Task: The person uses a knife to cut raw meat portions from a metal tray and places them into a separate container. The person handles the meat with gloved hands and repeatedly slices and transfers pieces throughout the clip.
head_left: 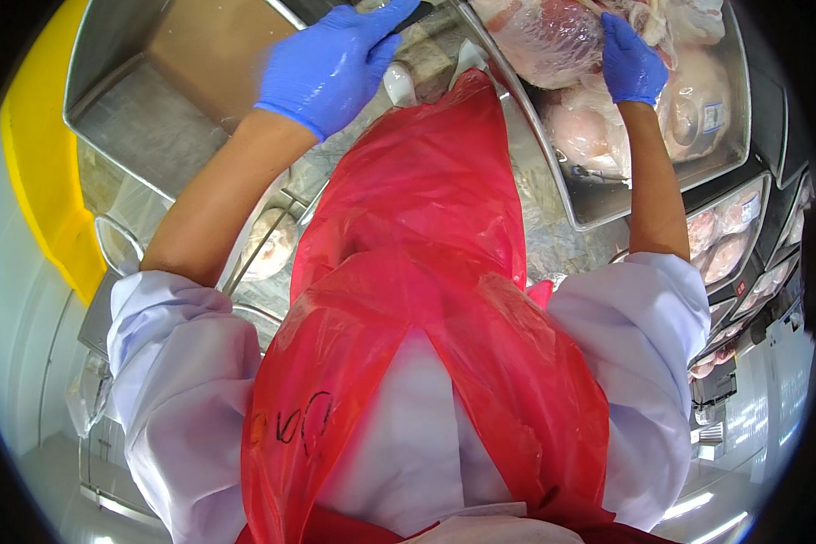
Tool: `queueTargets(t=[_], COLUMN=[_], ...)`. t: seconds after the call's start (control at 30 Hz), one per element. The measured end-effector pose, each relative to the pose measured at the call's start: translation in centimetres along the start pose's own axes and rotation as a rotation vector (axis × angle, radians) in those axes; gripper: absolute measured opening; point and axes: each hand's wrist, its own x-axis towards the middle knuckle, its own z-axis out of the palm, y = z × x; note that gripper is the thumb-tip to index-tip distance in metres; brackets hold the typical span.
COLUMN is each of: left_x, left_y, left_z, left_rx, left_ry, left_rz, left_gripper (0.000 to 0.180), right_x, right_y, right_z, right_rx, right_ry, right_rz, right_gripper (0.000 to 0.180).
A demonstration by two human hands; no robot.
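Right grip (631, 62), gloved, lay closed over a wrapped bird (553, 41) still in the tray (598, 204) with others beneath it, none lifted out, while the left grip (331, 63) rested flat and spread on a dark handle (414, 14) beside an empty tray (145, 127).

A red plastic apron (426, 299) covers the front of a white coat (181, 381), with dark handwriting at its lower left. An empty steel tray (136, 118) with sloping walls lies at upper left. A yellow band (41, 172) curves along the left rim. Stacked lower trays (739, 227) at right hold wrapped pale poultry pieces. A wire rack (263, 245) below the steel tray holds another pale wrapped piece.
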Motion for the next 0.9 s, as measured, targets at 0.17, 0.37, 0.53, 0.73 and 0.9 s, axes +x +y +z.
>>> queueTargets(t=[0.17, 0.37, 0.53, 0.73, 0.9], left_x=[2.1, 6.4, 14.6, 23.9, 27.2], left_y=[1.9, 1.1, 2.0, 6.9, 10.3], left_z=[2.3, 2.8, -5.0, -10.2, -10.1], left_rx=[0.048, 0.086, 0.148, 0.366, 0.463], left_ry=[0.000, -0.035, -0.330, -0.692, -0.768], left_rz=[-0.049, 0.079, 0.196, 0.385, 0.478], left_gripper=[0.045, 0.039, 0.028, 0.026, 0.026], right_x=[3.2, 4.0, 3.1, 2.9, 5.1], right_y=[-3.1, 0.7, 2.4, 1.3, -0.6], right_z=[-2.2, 0.5, 1.9, 1.5, -0.8], right_rx=[-0.111, -0.105, 0.013, 0.242, 0.182], right_ry=[0.015, 0.123, 0.152, 0.220, 0.179], right_rz=[-0.055, -0.041, 0.050, 0.225, 0.261], right_gripper=[0.013, 0.016, 0.019, 0.023, 0.023])
